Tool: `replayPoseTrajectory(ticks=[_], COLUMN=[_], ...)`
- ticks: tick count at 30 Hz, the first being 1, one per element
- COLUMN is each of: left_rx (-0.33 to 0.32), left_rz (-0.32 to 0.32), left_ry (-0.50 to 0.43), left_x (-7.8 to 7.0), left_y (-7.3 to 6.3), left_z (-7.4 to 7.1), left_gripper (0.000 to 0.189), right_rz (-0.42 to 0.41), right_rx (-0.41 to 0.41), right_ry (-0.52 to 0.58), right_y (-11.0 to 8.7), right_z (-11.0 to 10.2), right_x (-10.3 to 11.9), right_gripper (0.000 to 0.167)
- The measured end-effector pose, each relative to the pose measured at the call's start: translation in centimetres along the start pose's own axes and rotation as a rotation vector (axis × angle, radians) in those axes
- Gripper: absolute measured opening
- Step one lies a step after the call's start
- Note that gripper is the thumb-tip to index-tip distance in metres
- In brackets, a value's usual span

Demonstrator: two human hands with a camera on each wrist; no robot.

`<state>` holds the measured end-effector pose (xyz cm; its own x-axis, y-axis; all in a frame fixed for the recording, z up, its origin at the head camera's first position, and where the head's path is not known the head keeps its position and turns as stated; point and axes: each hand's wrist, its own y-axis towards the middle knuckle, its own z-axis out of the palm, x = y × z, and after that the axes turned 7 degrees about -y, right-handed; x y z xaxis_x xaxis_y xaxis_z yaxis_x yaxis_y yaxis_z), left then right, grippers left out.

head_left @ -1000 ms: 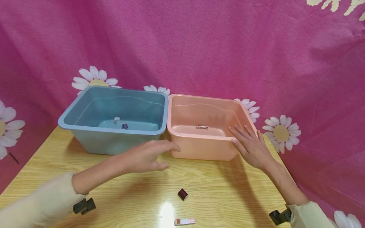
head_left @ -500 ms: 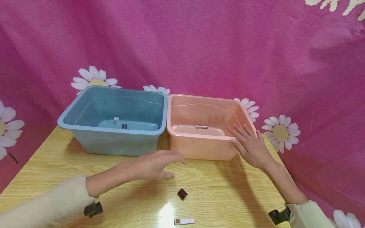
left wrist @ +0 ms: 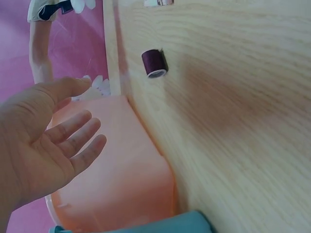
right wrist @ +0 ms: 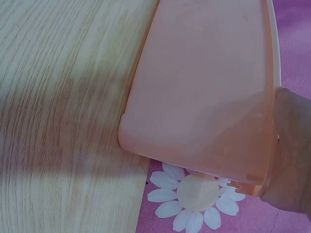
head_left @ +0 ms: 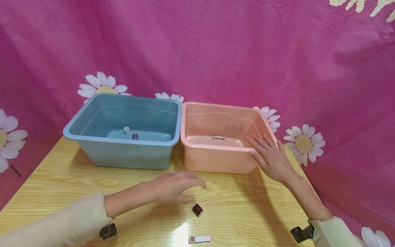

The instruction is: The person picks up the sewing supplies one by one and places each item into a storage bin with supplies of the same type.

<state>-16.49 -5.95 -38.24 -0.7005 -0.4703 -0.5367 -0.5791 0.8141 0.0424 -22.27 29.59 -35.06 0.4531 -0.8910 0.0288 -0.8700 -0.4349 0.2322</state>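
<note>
My left hand (head_left: 172, 188) hovers over the table with fingers loosely bent and nothing in it. Just ahead of its fingertips, a dark maroon spool of thread (head_left: 197, 210) lies on its side; the left wrist view shows the same spool (left wrist: 154, 63) apart from the hand. My right hand (head_left: 273, 161) rests on the front right corner of the pink bin (head_left: 220, 159), its fingers spread and fairly straight over the rim. Inside that bin lies a small bundle of thread (head_left: 218, 137). The blue bin (head_left: 132, 154) contains a white spool (head_left: 126, 130) and a dark purple spool (head_left: 135, 136).
Nearer the table's front lies a small flat strip (head_left: 200, 239), brown at one end and pale pink at the other. Both bins stand side by side at the back of the wooden table (head_left: 148, 230), against a magenta curtain (head_left: 197, 51) with daisies.
My left hand has moved right and toward me, from in front of the gap between the bins to close by the maroon spool. The right hand has stayed on the pink bin's rim.
</note>
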Motion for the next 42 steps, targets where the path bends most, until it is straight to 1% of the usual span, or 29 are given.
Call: replayPoseTrajectory(ticks=[4, 6, 12, 18, 28, 42], left_rx=[0.004, 0.012, 0.031, 0.024, 0.017, 0.074], left_rz=[0.034, 0.040, 0.035, 0.049, 0.076, 0.044], left_ry=[0.008, 0.013, 0.028, 0.058, 0.071, 0.008], left_x=[0.1, 0.0, 0.2, 0.7, 1.2, 2.0], left_y=[0.2, 0.2, 0.1, 0.1, 0.2, 0.9], left_z=[0.7, 1.0, 1.8, 2.7, 3.7, 4.6], left_gripper=[0.040, 0.040, 0.039, 0.037, 0.034, 0.036], right_rz=[-0.001, 0.000, 0.001, 0.000, 0.000, 0.003], right_rx=[0.002, 0.004, 0.002, 0.002, -0.004, -0.005], right_ry=[0.001, 0.004, -0.001, -0.003, -0.005, -0.002], right_y=[-0.1, -0.1, 0.0, 0.0, 0.0, -0.1], right_z=[0.0, 0.0, 0.1, 0.0, -0.2, 0.0], right_x=[0.1, 0.1, 0.1, 0.1, 0.1, 0.1], right_gripper=[0.051, 0.051, 0.051, 0.051, 0.051, 0.051])
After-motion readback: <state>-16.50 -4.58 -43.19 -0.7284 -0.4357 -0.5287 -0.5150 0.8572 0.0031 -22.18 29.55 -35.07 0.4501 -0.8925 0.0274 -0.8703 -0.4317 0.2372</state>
